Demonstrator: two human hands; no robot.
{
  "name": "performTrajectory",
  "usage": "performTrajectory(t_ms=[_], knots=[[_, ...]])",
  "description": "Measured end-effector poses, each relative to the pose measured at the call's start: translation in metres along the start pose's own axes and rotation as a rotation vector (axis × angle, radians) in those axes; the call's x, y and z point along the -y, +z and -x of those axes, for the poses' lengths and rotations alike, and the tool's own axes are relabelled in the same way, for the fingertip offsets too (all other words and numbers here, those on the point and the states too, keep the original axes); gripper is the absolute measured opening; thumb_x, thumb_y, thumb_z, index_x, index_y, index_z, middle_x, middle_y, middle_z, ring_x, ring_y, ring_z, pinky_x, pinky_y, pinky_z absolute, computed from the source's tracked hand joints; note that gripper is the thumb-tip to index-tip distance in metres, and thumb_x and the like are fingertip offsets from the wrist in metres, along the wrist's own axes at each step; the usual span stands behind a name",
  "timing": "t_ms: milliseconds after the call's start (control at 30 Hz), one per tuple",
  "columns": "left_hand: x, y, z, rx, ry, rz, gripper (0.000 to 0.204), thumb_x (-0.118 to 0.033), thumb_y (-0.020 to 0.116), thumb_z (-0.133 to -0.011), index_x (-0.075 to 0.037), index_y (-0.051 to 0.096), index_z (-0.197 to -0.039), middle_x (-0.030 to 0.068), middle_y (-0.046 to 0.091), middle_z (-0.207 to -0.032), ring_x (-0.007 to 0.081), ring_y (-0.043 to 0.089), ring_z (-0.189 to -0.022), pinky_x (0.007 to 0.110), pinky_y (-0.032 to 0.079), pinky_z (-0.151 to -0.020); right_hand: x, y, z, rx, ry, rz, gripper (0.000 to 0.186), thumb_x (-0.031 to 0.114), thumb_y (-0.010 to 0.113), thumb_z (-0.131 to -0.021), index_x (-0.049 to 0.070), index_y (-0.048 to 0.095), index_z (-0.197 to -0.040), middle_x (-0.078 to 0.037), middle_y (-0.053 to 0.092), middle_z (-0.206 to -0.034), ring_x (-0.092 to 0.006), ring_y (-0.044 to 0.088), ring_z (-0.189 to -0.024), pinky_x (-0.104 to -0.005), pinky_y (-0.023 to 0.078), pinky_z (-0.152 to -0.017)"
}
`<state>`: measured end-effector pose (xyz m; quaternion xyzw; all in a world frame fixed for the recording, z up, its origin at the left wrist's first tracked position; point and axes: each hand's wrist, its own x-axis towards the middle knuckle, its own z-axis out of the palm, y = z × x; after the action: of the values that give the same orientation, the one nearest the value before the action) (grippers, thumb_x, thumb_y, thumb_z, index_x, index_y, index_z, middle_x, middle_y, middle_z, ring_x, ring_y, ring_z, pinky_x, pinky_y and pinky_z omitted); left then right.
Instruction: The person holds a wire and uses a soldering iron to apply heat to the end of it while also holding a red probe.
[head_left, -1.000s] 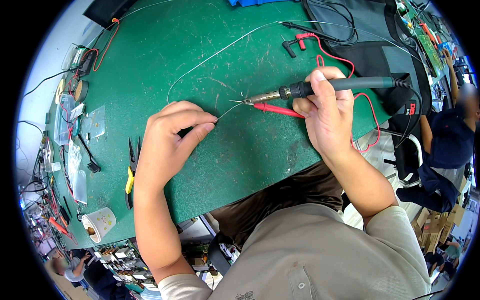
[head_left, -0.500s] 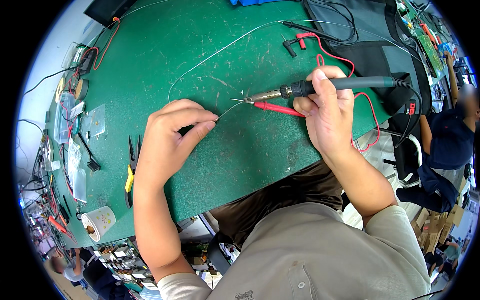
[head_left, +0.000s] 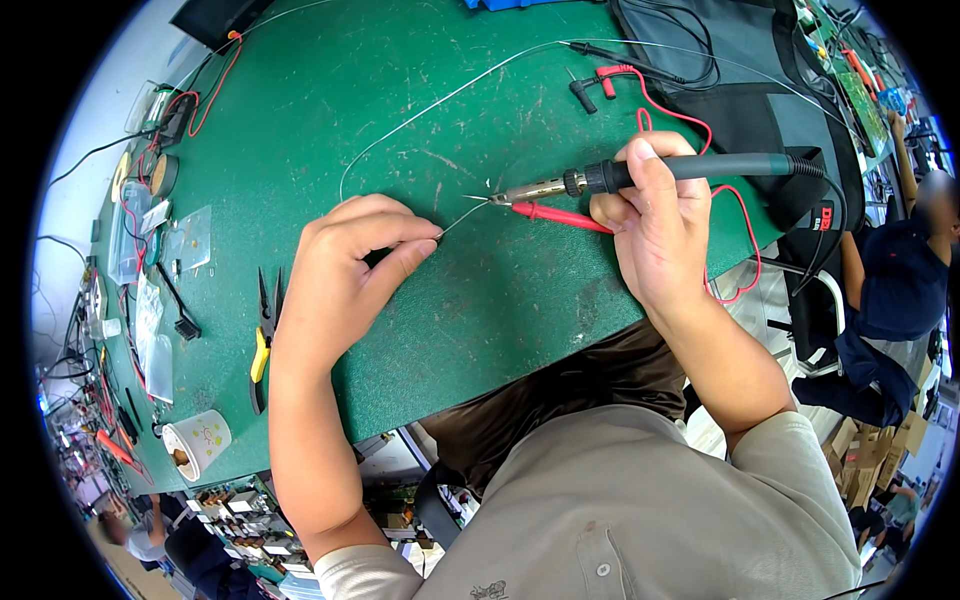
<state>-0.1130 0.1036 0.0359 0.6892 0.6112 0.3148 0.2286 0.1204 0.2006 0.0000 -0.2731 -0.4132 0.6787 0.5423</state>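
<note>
My right hand [head_left: 661,225] is closed around the dark handle of a soldering iron [head_left: 606,179], whose metal tip points left. Below the iron, a red test probe [head_left: 558,216] reaches into the lower fingers of that hand; its pointed metal end lies beside the iron's tip. My left hand [head_left: 365,252] pinches a thin silvery solder wire [head_left: 461,219] between thumb and forefinger. The wire's end meets the iron's tip and the probe's metal end. From behind the left hand, its long loose length [head_left: 437,104] curves over the table to the far right.
Pliers [head_left: 262,352] with yellow and black handles lie beside my left forearm on the green table [head_left: 480,330]. A paper cup [head_left: 201,444] stands at the near left edge. Black test lead [head_left: 622,60], red plugs [head_left: 606,84] and a dark bag [head_left: 790,115] are at the far right.
Both hands hold nearly the same pose. My left hand has shifted very slightly to the right along with the wire.
</note>
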Motion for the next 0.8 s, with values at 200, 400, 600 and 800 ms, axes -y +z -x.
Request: performTrajectory(t_ms=[200, 400, 600, 800], knots=[[0.0005, -0.0008, 0.0011, 0.006, -0.010, 0.009, 0.013, 0.001, 0.071, -0.076, 0.002, 0.071, -0.089, 0.0114, 0.067, -0.085, 0.0217, 0.064, -0.080, 0.029, 0.049, -0.072, 0.0006, -0.0039, -0.0004, 0.009, 0.020, 0.017, 0.013, 0.018, 0.054, -0.099, 0.008, 0.052, -0.091, 0.002, 0.042, -0.071, -0.0058, 0.030, -0.051, -0.0255, 0.029, -0.049], [-0.0017, -0.0017, 0.0019, 0.004, -0.028, 0.020, 0.013, 0.001, 0.071, -0.076, 0.002, 0.071, -0.089, 0.0113, 0.067, -0.085, 0.0216, 0.064, -0.080, 0.029, 0.049, -0.073, 0.0003, -0.0020, -0.0007, -0.008, 0.023, -0.035, 0.012, 0.015, 0.056, -0.098, 0.007, 0.053, -0.089, 0.003, 0.042, -0.070, -0.0051, 0.030, -0.052, -0.0248, 0.028, -0.048], [-0.0002, -0.0010, 0.0017, 0.005, -0.018, -0.002, 0.013, 0.001, 0.071, -0.076, 0.002, 0.071, -0.089, 0.0111, 0.067, -0.085, 0.0216, 0.064, -0.080, 0.029, 0.049, -0.073, 0.0010, -0.0006, -0.0004, 0.001, 0.015, -0.008, 0.012, 0.015, 0.056, -0.098, 0.007, 0.053, -0.090, 0.002, 0.044, -0.073, -0.0053, 0.031, -0.052, -0.0246, 0.029, -0.048], [-0.0010, -0.0004, 0.0007, 0.004, -0.022, -0.003, 0.013, 0.001, 0.071, -0.076, 0.002, 0.071, -0.090, 0.0112, 0.067, -0.085, 0.0217, 0.064, -0.080, 0.030, 0.049, -0.073, 0.0010, 0.0000, 0.0000, -0.005, 0.007, -0.033, 0.012, 0.013, 0.058, -0.097, 0.005, 0.054, -0.089, 0.002, 0.046, -0.073, -0.0048, 0.034, -0.054, -0.0234, 0.030, -0.047]])
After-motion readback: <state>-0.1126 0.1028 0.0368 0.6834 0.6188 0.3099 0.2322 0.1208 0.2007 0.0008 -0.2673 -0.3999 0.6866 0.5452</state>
